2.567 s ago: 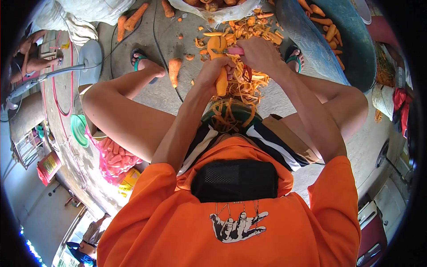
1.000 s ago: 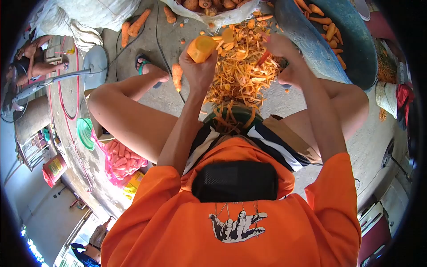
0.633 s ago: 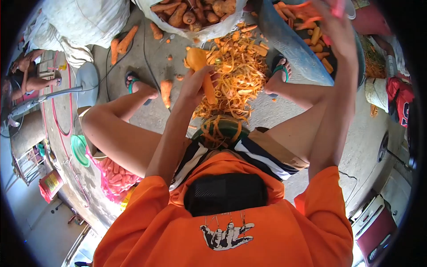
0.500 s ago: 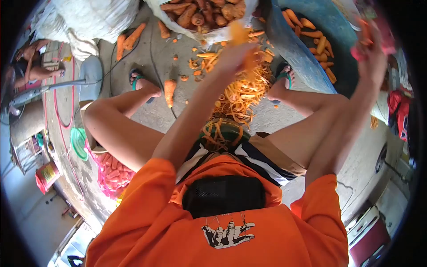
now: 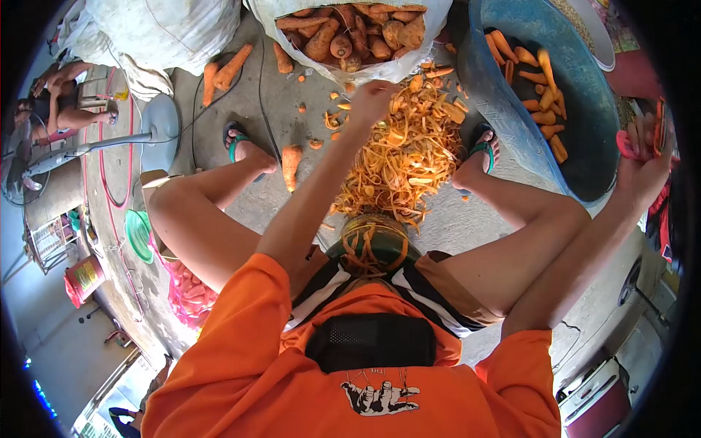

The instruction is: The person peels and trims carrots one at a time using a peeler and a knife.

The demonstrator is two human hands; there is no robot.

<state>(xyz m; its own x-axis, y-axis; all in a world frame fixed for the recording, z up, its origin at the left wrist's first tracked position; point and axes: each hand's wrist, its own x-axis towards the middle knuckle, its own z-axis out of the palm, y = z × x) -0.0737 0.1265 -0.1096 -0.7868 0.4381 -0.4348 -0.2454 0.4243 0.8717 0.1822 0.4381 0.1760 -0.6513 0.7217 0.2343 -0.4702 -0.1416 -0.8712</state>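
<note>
My left hand [image 5: 371,106] is above the upper left of a heap of orange carrot peelings [image 5: 401,157], fingers apart, with no carrot visible in it. Out at the far right, beyond the blue tub [image 5: 595,109], my right hand [image 5: 646,164] is wrapped round a red tool [image 5: 626,144], whose shape is partly hidden by the fingers. Several peeled carrots [image 5: 546,98] lie in the tub, one of them tilted up on the others. Unpeeled carrots [image 5: 339,45] fill an open white sack [image 5: 310,62] beyond the heap.
Loose carrots [image 5: 290,166] and a dark cable lie on the concrete floor. A round container [image 5: 372,241] stands between my knees. To the left are a grey fan [image 5: 157,135], a green basket [image 5: 137,235], a pink net bag [image 5: 188,292] and a seated person [image 5: 62,102].
The orange piece at my left hand is gone from it, and that hand is lower and slightly left. My right hand has moved right and down. The view has shifted, showing more of the tub.
</note>
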